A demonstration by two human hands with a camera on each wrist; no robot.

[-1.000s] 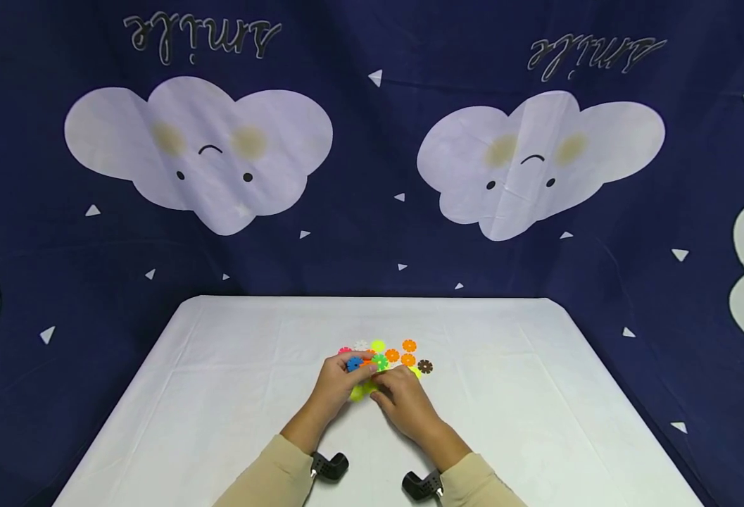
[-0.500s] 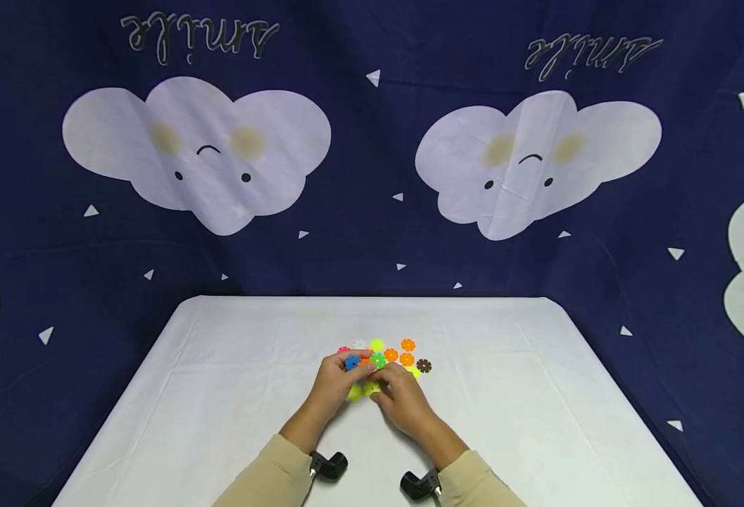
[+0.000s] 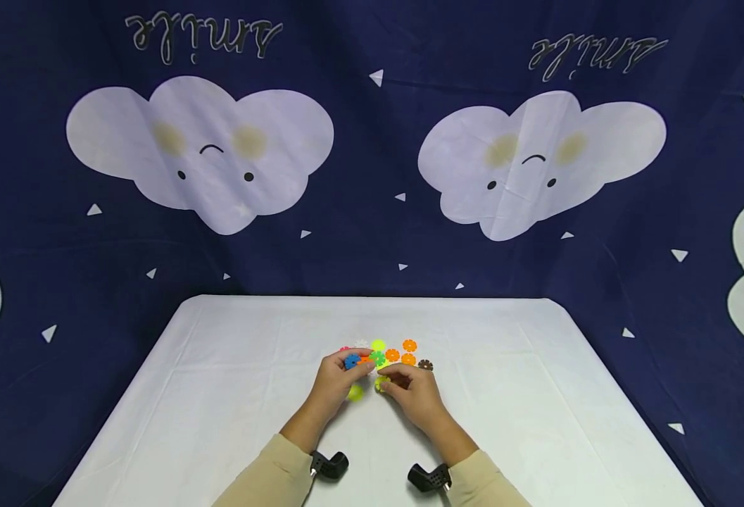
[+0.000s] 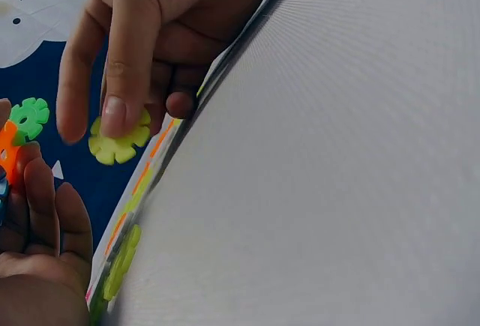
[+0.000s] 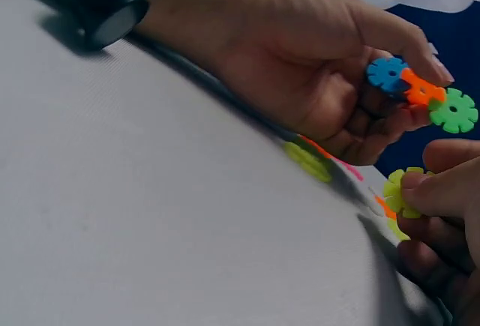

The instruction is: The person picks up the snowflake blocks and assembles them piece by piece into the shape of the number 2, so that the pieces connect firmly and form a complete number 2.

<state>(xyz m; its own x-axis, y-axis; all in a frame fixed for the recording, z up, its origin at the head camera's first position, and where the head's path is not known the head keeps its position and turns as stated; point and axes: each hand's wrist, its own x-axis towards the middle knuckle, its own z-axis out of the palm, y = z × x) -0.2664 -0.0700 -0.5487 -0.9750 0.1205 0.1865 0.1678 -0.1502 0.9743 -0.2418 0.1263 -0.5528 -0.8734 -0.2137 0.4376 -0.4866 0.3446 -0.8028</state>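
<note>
My left hand [image 3: 333, 378] holds a short chain of notched plastic snowflake discs between thumb and fingers. In the right wrist view the chain runs from a blue disc [image 5: 386, 76] through an orange disc [image 5: 421, 90] to a green disc [image 5: 455, 111], joined at their slots. Just to its right, my right hand [image 3: 417, 396] pinches a single yellow snowflake disc [image 4: 116, 150] between thumb and fingers. This disc is apart from the chain, below the green end, and its upper part is covered by the thumb.
Loose discs lie on the white table [image 3: 232, 380] around the hands: several orange discs [image 3: 410, 346], a brown disc [image 3: 425, 365], a far yellow disc [image 3: 378, 345], a white disc [image 3: 362, 344] and a near yellow disc [image 3: 355, 393]. A dark printed curtain [image 3: 372, 155] hangs behind.
The right hand has moved slightly right, away from the left, and the yellow disc has come with it. The left hand stays nearly in place with its chain.
</note>
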